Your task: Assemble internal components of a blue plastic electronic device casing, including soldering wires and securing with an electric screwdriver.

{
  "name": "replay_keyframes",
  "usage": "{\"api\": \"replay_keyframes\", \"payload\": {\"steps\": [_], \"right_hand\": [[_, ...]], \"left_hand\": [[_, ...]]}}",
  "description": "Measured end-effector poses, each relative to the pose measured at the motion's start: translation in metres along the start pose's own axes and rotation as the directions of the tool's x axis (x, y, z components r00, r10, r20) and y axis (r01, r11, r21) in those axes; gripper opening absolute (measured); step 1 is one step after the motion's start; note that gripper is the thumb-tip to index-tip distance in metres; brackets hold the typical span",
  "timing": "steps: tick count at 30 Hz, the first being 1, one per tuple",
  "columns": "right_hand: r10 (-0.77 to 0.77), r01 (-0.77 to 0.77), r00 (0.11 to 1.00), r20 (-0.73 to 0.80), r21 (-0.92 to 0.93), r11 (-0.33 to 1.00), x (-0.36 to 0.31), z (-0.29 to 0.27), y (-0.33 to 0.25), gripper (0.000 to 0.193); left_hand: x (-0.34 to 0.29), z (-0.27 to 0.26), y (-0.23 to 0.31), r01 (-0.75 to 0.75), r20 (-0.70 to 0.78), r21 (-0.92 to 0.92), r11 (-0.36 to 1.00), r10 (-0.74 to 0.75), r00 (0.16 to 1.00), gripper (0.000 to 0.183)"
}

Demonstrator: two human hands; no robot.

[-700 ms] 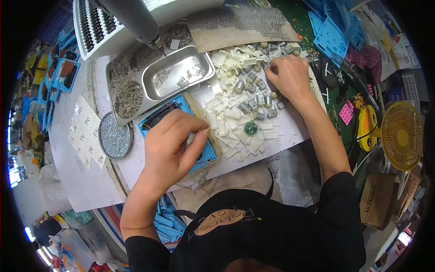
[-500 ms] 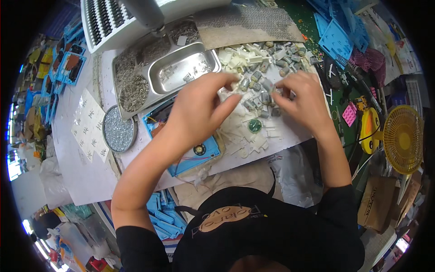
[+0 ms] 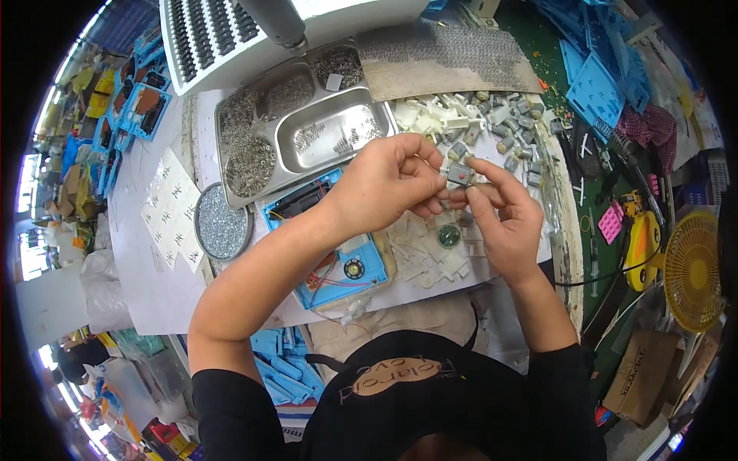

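Observation:
A small grey motor (image 3: 460, 174) with a red dot on it sits between my two hands, above the white worktable. The thumb and forefinger of my right hand (image 3: 503, 219) close on it. My left hand (image 3: 396, 180) is closed in a pinch right beside the motor; whether its fingertips hold a separate small part is hidden. Behind the hands lies a heap of loose grey motors (image 3: 503, 131), mixed with white plastic parts (image 3: 421, 117). A round green piece (image 3: 449, 236) rests on more white parts just below my hands. Under my left forearm is a blue casing (image 3: 350, 269) with wires and a round black part.
A metal compartment tray (image 3: 289, 175) of small metal parts stands behind my left arm, beside a round dish (image 3: 223, 223) of silvery bits. A flat board (image 3: 446, 58) borders the motor heap. Overhead hangs a dark tool (image 3: 275, 21). At right stands a yellow fan (image 3: 696, 269).
My hands have come together from apart over the heap and drawn a little toward me. A motor is now held between them. The view has shifted slightly.

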State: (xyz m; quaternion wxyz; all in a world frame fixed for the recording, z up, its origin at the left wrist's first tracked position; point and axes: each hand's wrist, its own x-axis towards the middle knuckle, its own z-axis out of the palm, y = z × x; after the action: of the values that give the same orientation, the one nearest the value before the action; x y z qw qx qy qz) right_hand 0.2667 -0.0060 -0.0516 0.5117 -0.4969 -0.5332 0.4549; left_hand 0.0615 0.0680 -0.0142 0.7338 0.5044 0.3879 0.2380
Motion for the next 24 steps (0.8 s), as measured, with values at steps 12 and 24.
{"api": "replay_keyframes", "payload": {"steps": [12, 24], "right_hand": [[-0.221, 0.192, 0.961, -0.166, -0.176, 0.965, 0.021, -0.027, 0.01, 0.047], [0.028, -0.013, 0.999, -0.027, 0.453, 0.892, 0.013, -0.059, 0.014, 0.051]], "left_hand": [[0.06, 0.011, 0.045, -0.367, 0.404, 0.782, 0.504, 0.039, 0.914, 0.02], [0.176, -0.042, 0.013, 0.091, -0.193, 0.975, 0.201, 0.577, 0.793, 0.024]]}}
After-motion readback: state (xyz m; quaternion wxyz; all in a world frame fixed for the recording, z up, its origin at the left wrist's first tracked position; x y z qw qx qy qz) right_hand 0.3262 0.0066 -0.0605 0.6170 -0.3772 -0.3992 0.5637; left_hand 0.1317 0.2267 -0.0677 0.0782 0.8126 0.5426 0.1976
